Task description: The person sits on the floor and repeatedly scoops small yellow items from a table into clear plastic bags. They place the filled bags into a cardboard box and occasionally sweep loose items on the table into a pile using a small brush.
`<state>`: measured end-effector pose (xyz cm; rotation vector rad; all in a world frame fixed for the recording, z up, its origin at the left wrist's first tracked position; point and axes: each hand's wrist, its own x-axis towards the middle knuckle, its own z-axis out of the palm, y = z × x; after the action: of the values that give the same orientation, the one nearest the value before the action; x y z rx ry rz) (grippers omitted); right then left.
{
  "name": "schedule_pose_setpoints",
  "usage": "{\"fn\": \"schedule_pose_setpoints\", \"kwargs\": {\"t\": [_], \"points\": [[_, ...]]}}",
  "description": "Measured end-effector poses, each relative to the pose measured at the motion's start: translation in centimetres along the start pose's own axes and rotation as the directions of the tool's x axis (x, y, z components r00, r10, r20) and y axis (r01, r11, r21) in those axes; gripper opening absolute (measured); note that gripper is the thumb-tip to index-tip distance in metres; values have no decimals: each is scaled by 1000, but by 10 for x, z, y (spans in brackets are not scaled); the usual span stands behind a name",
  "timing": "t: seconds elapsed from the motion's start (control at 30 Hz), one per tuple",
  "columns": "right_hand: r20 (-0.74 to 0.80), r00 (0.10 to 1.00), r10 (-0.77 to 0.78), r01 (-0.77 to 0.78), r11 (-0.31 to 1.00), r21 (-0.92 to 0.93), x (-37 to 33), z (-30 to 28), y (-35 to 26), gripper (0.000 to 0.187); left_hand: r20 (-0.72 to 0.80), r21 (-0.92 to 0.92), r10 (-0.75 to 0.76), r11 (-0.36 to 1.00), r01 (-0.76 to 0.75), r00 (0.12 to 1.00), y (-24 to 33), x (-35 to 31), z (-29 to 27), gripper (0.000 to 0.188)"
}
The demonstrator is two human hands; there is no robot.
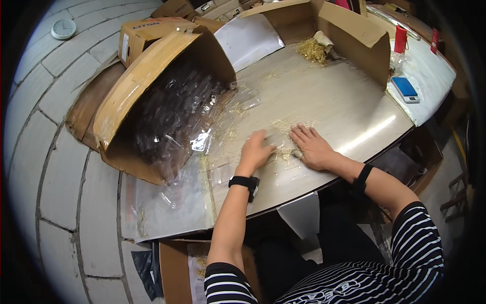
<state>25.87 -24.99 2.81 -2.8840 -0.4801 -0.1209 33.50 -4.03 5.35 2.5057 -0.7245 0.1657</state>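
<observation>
Cardboard box point(134, 76): lies with its mouth toward the worktable point(354, 96).
Clear plastic pieces point(174, 114): heaped inside it and spilling out; probably light, slick and prone to slide, best taken by an edge.
Left hand point(257, 150): fingers partly curled, tips blurred; whether it grips anything, I cannot tell.
Gold slivers point(284, 153): thin, scattered on the worktable between and around the hands; likely very light, fairly stiff, slippery singly, so a small bunch pinched at mid-length should hold best.
Gold heap point(311, 51): at the worktable's back, tangled; likely to shed strands, so scoop from beneath.
Right hand point(314, 150): laid flat, palm down, fingers extended, grasping nothing visible.
</observation>
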Motion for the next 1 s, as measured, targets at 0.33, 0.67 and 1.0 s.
{"fn": "schedule_pose_setpoints", "kwargs": {"t": [0.33, 0.67, 1.0], "points": [[-92, 991, 100, -94, 993, 67, -7, 10, -26, 62, -79, -599, -447, 736, 316, 891, 17, -55, -45, 56], [-140, 990, -5, 24, 991, 135, -26, 10, -35, 56, 260, -909, -314, -399, 122, 913, 57, -197, -38, 64], [-216, 946, 243, -37, 739, 673, -59, -18, 0, 43, 456, -890, -507, -252, 380, 731, 67, -337, 43, 52]]}}
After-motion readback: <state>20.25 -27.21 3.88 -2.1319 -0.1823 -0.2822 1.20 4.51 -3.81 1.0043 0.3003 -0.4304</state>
